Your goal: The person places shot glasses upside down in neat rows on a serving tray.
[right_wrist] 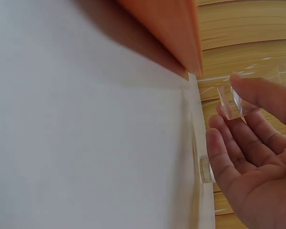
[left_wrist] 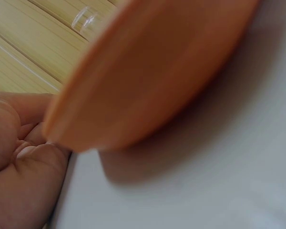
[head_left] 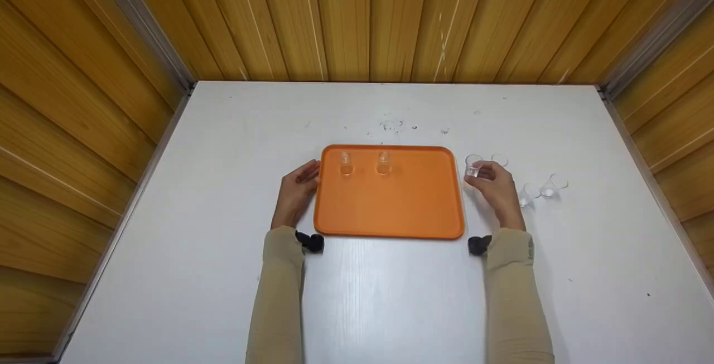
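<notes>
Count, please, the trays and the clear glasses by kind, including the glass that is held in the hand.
Orange tray: 1
Clear glasses: 6 (two on the tray, one in the right hand, three on the table to the right of the tray)
Total: 7

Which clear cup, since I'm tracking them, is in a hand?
The cup pinched by the right hand, beside the orange tray; two others sit on the tray, three on the table.
</notes>
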Available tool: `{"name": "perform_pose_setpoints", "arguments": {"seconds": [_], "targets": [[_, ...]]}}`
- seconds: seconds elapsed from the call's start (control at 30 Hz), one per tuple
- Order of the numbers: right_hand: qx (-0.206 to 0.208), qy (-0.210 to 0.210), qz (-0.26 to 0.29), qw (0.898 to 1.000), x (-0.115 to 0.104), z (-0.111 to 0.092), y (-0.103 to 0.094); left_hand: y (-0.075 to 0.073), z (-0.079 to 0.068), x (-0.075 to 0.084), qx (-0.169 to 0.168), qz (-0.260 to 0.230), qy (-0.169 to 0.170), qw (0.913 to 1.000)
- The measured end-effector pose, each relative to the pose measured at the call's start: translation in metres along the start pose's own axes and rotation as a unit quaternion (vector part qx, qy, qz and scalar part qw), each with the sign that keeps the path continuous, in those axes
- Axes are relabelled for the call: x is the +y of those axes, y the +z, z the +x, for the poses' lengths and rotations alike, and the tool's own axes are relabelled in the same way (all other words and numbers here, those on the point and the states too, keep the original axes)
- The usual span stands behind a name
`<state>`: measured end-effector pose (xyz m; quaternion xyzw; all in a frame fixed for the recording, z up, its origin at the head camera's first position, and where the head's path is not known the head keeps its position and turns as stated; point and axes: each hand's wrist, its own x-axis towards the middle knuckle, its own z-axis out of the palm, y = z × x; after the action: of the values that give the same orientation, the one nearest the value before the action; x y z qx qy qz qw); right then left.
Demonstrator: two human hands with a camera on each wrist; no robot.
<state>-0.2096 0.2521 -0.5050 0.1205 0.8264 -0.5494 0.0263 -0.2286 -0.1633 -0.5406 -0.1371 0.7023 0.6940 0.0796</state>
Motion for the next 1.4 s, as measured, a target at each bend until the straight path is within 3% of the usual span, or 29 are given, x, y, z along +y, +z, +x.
{"name": "perform_pose_setpoints", "arguments": {"seconds": [0.5,0.9,1.4], "targets": [[0.001,0.015,-0.012,1.0,-0.026,0.0,-0.002,-0.002,0.0,-0.001,-0.001,0.009,-0.001,1.0],[-0.014,-0.033,0.031,0.999,-0.039,0.001,0.008,-0.002,-0.001,-0.003,-0.004,0.017,0.028,0.9995],[-0.034,-0.036,0.003,0.999,-0.053,0.005,0.019,0.0,0.0,-0.001,0.006,0.01,-0.001,0.9999]]}}
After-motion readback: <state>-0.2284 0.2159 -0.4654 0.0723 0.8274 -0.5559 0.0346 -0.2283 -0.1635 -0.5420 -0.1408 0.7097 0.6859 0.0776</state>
